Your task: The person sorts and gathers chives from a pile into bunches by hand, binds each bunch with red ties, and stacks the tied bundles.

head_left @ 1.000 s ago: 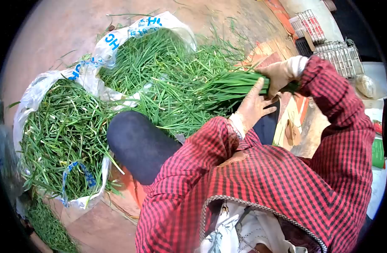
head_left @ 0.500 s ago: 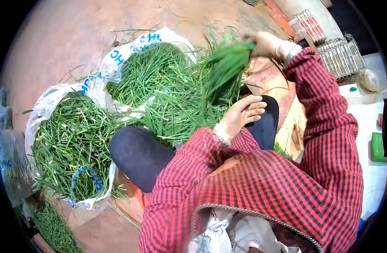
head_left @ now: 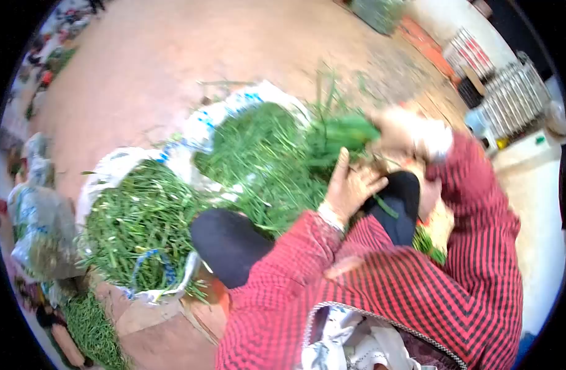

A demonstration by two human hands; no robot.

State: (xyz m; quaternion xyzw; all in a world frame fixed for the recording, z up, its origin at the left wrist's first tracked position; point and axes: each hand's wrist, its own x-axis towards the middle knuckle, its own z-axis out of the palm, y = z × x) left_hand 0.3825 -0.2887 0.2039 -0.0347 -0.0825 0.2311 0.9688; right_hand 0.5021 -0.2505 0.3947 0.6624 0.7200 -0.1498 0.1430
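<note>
My right hand (head_left: 396,131), smeared by motion, grips one end of a bunch of long green chives (head_left: 346,135). The leaves fan out to the left over the pile. Just below it is my left hand (head_left: 352,186), its thumb raised and its fingers spread, with nothing held. Loose chives (head_left: 261,145) fill an opened white plastic bag (head_left: 204,131) with blue lettering. A second white bag (head_left: 119,159), nearer my left knee, holds more cut greens (head_left: 138,216).
My dark-clad knees (head_left: 228,242) rise between the greens and my body. Wire racks (head_left: 516,91) stand at the upper right by a white surface (head_left: 539,203). Full plastic bags (head_left: 42,231) and another heap of greens (head_left: 91,330) lie at the left.
The view has shifted, so the scene sits lower and further right. My left hand's fingers have spread and its thumb has lifted. The bunch stays in my right hand.
</note>
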